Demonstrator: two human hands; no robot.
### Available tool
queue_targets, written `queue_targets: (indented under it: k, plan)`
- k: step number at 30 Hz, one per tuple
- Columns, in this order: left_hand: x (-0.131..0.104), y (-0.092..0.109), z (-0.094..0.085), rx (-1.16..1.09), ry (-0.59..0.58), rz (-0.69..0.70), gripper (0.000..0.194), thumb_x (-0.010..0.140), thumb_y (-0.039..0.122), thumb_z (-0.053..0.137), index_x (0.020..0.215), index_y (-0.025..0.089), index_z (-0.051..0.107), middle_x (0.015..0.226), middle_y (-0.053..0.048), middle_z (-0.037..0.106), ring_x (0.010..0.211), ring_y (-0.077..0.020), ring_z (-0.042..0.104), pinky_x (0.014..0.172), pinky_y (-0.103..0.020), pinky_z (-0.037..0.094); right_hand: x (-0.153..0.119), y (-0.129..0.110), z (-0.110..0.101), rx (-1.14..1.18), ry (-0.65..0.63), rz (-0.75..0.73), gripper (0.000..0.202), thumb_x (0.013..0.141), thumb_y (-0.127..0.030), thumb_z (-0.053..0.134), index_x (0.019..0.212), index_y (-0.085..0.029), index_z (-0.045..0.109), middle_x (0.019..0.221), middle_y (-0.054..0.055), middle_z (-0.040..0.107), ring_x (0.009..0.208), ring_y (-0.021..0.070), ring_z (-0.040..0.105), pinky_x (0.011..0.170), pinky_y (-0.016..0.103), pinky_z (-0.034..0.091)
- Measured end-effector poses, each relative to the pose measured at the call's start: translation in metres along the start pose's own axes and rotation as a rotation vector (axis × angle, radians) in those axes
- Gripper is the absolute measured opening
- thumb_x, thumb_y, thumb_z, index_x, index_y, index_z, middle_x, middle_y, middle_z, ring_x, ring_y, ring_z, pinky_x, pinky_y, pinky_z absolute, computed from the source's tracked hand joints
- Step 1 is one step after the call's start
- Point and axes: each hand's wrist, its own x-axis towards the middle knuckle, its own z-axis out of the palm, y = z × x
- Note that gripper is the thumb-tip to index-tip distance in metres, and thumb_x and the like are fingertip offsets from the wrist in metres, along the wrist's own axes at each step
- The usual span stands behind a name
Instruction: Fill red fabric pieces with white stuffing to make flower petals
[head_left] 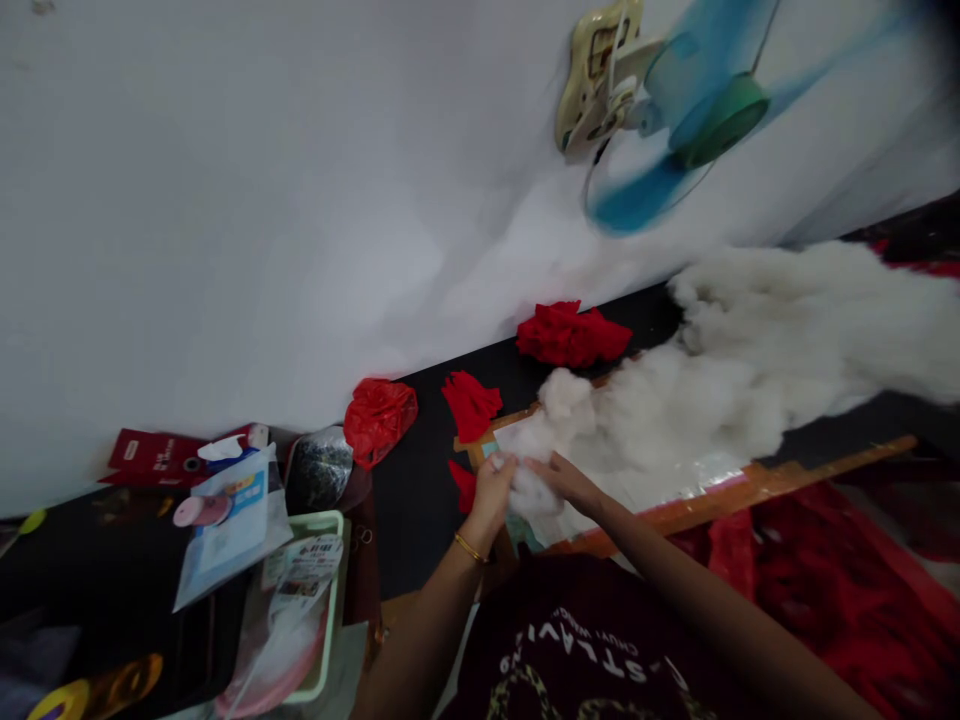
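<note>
Both hands meet over the near left end of a taped board on the dark table. My left hand (495, 487), with a gold bracelet at the wrist, has its fingers closed on a tuft of white stuffing (534, 492). From the other side my right hand (564, 480) grips the same tuft. A large heap of white stuffing (712, 390) spreads away to the right. Red cloth pieces (471, 405) lie just beyond the hands, and a bigger red cloth bundle (571, 335) rests against the wall.
A blue fan (675, 150) hangs on the wall, upper right. At the left are a red plastic bag (380, 418), a red box (157, 457), a pale green basket (336, 600) and a plastic packet (234, 520). Red material (832, 590) lies below the board's right side.
</note>
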Motion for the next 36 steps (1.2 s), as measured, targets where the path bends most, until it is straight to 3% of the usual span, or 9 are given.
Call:
queue_targets:
  k: [5,12,19,21,24,27,30,33,36]
  plan:
    - [0.004,0.0,-0.004,-0.086,0.133,0.053,0.05,0.063,0.053,0.078,0.09,0.016,0.059,0.063,0.006,0.056,0.049,-0.0072,0.047,0.049,-0.02,0.036,-0.008,0.005,-0.018,0.096,-0.036,0.046,0.065,0.077,-0.047,0.069,0.132,-0.018,0.049,0.114,0.012,0.065,0.086,0.0193,0.065,0.064,0.028,0.055]
    - [-0.014,0.002,0.008,-0.133,-0.156,0.018,0.053,0.06,0.037,0.083,0.105,0.016,0.066,0.103,-0.009,0.073,0.087,-0.021,0.067,0.079,-0.032,0.052,-0.003,0.015,-0.006,-0.049,0.01,0.006,0.022,0.074,-0.036,0.063,0.083,-0.016,0.061,0.062,-0.002,0.063,0.055,0.0139,0.06,0.057,0.024,0.048]
    - [-0.011,-0.008,-0.006,-0.122,0.045,0.097,0.053,0.062,0.024,0.078,0.112,0.016,0.063,0.115,-0.013,0.07,0.097,-0.0248,0.066,0.084,-0.035,0.052,-0.003,0.013,-0.002,0.024,-0.091,0.094,0.03,0.08,-0.043,0.057,0.077,-0.015,0.065,0.056,0.0,0.061,0.05,0.0133,0.058,0.052,0.025,0.051]
    - [-0.009,-0.007,-0.013,-0.131,0.034,0.091,0.057,0.062,0.023,0.079,0.115,0.015,0.061,0.121,-0.015,0.068,0.102,-0.0261,0.066,0.088,-0.036,0.052,-0.007,0.013,-0.006,0.047,-0.114,0.093,0.033,0.081,-0.044,0.057,0.083,-0.013,0.067,0.067,0.004,0.066,0.059,0.015,0.062,0.056,0.027,0.054]
    - [-0.011,-0.004,-0.014,-0.117,-0.049,0.045,0.06,0.061,0.022,0.08,0.118,0.016,0.062,0.123,-0.016,0.068,0.104,-0.0277,0.066,0.09,-0.039,0.052,-0.012,0.01,-0.011,0.09,-0.133,0.032,0.053,0.079,-0.048,0.064,0.119,-0.015,0.062,0.117,0.015,0.065,0.086,0.0204,0.065,0.061,0.029,0.057]
    - [-0.018,-0.003,-0.007,-0.098,-0.124,0.027,0.062,0.059,0.022,0.082,0.118,0.019,0.063,0.123,-0.013,0.068,0.106,-0.0268,0.066,0.093,-0.039,0.051,-0.009,0.004,-0.013,0.075,0.093,-0.051,0.064,0.083,-0.052,0.058,0.138,-0.021,0.047,0.142,0.015,0.049,0.098,0.0211,0.062,0.063,0.029,0.057]
    - [-0.027,-0.002,0.001,-0.044,-0.22,-0.018,0.055,0.06,0.024,0.084,0.112,0.02,0.068,0.117,-0.011,0.071,0.105,-0.0265,0.066,0.094,-0.039,0.05,0.0,0.002,-0.012,-0.056,0.278,-0.118,0.048,0.086,-0.052,0.05,0.119,-0.018,0.058,0.113,0.011,0.065,0.082,0.0184,0.061,0.059,0.027,0.053]
    - [-0.032,-0.002,0.004,-0.102,-0.262,-0.063,0.05,0.065,0.034,0.083,0.111,0.02,0.069,0.119,-0.011,0.071,0.108,-0.0265,0.066,0.096,-0.038,0.05,0.007,0.003,-0.009,-0.193,0.284,-0.176,0.035,0.085,-0.049,0.05,0.09,-0.018,0.064,0.077,0.004,0.065,0.069,0.0168,0.057,0.061,0.027,0.049]
    - [-0.028,-0.003,0.003,-0.258,-0.196,-0.095,0.049,0.072,0.049,0.075,0.11,0.018,0.069,0.116,-0.013,0.072,0.109,-0.0269,0.066,0.094,-0.038,0.052,0.009,0.008,-0.005,-0.203,0.309,-0.188,0.03,0.083,-0.047,0.051,0.084,-0.019,0.063,0.069,0.001,0.061,0.065,0.016,0.054,0.061,0.026,0.045]
